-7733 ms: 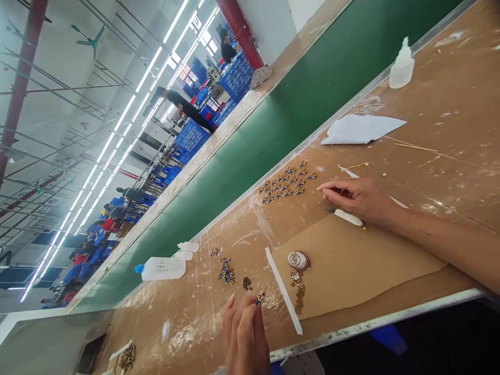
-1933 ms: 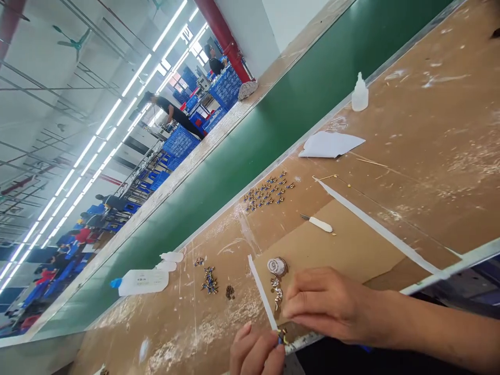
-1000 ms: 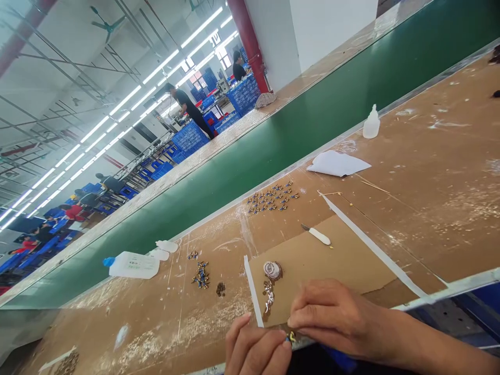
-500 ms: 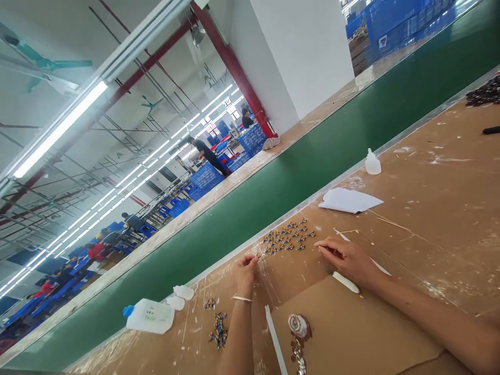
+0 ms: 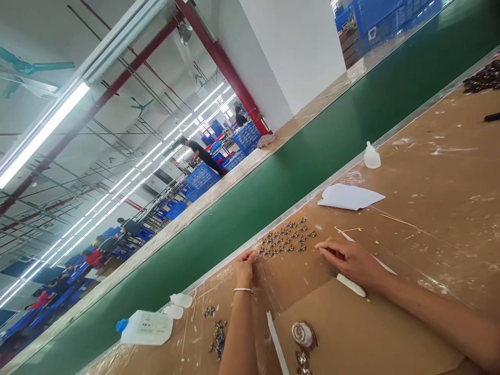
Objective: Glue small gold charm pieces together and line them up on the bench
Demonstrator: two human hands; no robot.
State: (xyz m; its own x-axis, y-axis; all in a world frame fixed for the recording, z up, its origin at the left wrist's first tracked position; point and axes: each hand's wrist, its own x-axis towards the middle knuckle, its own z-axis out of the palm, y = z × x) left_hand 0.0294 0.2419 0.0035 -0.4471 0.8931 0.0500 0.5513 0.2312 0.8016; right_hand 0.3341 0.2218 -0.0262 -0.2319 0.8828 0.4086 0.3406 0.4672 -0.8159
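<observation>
Fingers (image 5: 247, 256) of the left hand (image 5: 244, 268) are pinched together at the near-left edge of the rows of small blue-and-gold pieces (image 5: 287, 239). They appear to set down or nudge a tiny piece there, though it is too small to make out, so I cannot tell whether anything sits between the tips. A thin bracelet (image 5: 244, 290) circles that wrist. The right hand (image 5: 349, 259) lies flat on the table (image 5: 441, 177) just right of the rows, fingers loosely extended and close together, holding nothing that shows. Its heel rests against a white-handled knife (image 5: 351, 285), probably parked within easy reach.

The pieces stand in neat rows beside the green conveyor belt (image 5: 273, 192), likely so that finished ones stay apart from the loose heap of unsorted pieces (image 5: 217, 338) near the left forearm. A sheet of cardboard (image 5: 363, 333) carries a glue puddle (image 5: 303, 334), and a capped bottle (image 5: 146, 328) lies on its side farther left. White paper (image 5: 349, 197) and a small dropper bottle (image 5: 371, 156) lie farther along the table.

A second ago both hands worked together at the table's near edge on one piece. Now the left has reached out to the rows and the right has gone back beside the knife.
</observation>
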